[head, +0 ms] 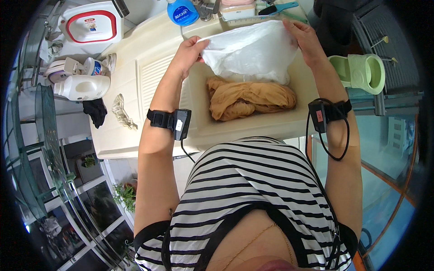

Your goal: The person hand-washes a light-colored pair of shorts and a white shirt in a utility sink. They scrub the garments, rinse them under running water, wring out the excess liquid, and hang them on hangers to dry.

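A thin white wet cloth (249, 50) is stretched between my two hands above the laundry sink (220, 127). My left hand (190, 52) pinches its left corner between thumb and fingers. At the upper right, my right hand (301, 37) grips the opposite corner, with some fingers behind the fabric. The cloth sags in the middle, and its lower folds hang over the back of the basin. Below it, a bunched mustard-brown cloth (251, 100) lies on the basin floor. The ribbed washboard (159, 81) forms part of the sink top to the left of the basin.
Behind the basin stand a blue detergent bottle (183, 13), a faucet (206, 12) and a rack (251, 17) with a blue-handled brush (278, 8). A crumpled pale cloth (122, 111), black cloth (95, 111) and white jug (83, 88) are at left. A green plastic holder (359, 73) is at right.
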### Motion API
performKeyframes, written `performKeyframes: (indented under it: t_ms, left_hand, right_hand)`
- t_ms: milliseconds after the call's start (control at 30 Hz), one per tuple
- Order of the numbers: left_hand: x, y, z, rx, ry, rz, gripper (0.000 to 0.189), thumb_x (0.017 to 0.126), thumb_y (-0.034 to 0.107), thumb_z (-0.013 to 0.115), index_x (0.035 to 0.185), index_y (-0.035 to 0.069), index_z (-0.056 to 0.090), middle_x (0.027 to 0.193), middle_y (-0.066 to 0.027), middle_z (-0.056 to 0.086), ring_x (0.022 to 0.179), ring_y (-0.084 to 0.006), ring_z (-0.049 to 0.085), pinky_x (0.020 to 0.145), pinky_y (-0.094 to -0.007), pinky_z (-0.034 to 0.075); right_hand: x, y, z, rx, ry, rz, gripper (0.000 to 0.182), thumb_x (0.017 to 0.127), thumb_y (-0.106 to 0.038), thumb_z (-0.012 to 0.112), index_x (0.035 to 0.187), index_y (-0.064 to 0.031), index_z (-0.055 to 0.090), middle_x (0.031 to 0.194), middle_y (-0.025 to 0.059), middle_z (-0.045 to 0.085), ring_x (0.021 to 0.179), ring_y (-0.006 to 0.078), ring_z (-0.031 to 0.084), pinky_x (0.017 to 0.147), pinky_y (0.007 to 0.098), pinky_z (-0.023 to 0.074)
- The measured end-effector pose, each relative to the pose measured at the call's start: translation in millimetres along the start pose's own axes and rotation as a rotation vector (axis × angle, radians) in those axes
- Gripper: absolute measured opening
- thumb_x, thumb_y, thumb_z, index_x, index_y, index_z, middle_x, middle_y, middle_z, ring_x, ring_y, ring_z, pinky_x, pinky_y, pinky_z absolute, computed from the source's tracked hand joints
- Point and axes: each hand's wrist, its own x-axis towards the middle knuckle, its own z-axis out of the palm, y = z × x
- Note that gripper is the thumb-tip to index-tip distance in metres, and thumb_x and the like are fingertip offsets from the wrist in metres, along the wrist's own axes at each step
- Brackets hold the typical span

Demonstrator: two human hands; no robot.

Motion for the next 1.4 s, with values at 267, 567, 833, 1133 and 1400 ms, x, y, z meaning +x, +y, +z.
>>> performKeyframes:
  t_ms: [267, 567, 833, 1133, 1400]
  left_hand:
    - [17.3, 24.2, 29.4, -0.478, -0.114, 0.085, 0.014, 0.089, 0.018, 0.059, 0.093, 0.005, 0.06, 0.076, -0.0007, 0.061, 0.061, -0.0072, 0.056, 0.052, -0.0189, 0.05]
    - [18.5, 41.7, 20.0, -0.693, -0.066, 0.065, 0.012, 0.087, 0.016, 0.059, 0.091, 0.004, 0.06, 0.085, -0.0046, 0.066, 0.073, -0.0127, 0.064, 0.058, -0.0232, 0.052]
    - [54.2, -46.4, 18.9, -0.439, 0.032, -0.067, 0.02, 0.087, 0.018, 0.062, 0.1, 0.005, 0.055, 0.091, -0.0057, 0.062, 0.078, -0.0127, 0.062, 0.066, -0.0225, 0.053]
    - [37.4, -97.5, 124.1, 0.346, -0.123, 0.216, 0.027, 0.084, 0.024, 0.07, 0.098, 0.003, 0.062, 0.082, -0.0032, 0.061, 0.077, -0.0134, 0.056, 0.073, -0.0272, 0.046]
    - [26.9, -72.0, 87.4, -0.366, -0.076, 0.047, 0.016, 0.094, 0.02, 0.055, 0.093, 0.006, 0.063, 0.08, 0.0025, 0.062, 0.071, -0.0078, 0.056, 0.066, -0.0219, 0.045]
  right_hand:
    - [4.7, 50.0, 34.0, -0.807, 0.125, -0.456, 0.051, 0.078, -0.02, 0.072, 0.123, -0.0039, 0.054, 0.117, 0.0107, 0.059, 0.106, 0.0224, 0.057, 0.089, 0.0326, 0.0458]
    - [4.7, 242.8, 1.9, -0.607, -0.119, 0.576, 0.055, 0.082, -0.025, 0.067, 0.127, 0.0004, 0.05, 0.123, 0.0189, 0.054, 0.112, 0.0308, 0.053, 0.092, 0.0399, 0.0431]
    - [17.4, 221.2, 9.5, -0.029, 0.041, 0.721, 0.036, 0.085, -0.028, 0.066, 0.109, -0.0024, 0.057, 0.099, 0.0105, 0.063, 0.088, 0.0199, 0.061, 0.072, 0.0347, 0.0504]
    - [11.4, 92.2, 58.4, 0.511, -0.044, 0.501, 0.022, 0.087, -0.02, 0.066, 0.1, -0.0041, 0.057, 0.095, 0.0083, 0.063, 0.08, 0.0186, 0.063, 0.071, 0.0318, 0.0553]
    - [14.4, 96.3, 58.1, 0.59, 0.003, 0.231, 0.027, 0.085, -0.012, 0.067, 0.11, -0.0058, 0.056, 0.103, 0.0085, 0.061, 0.095, 0.0181, 0.061, 0.083, 0.0308, 0.0512]
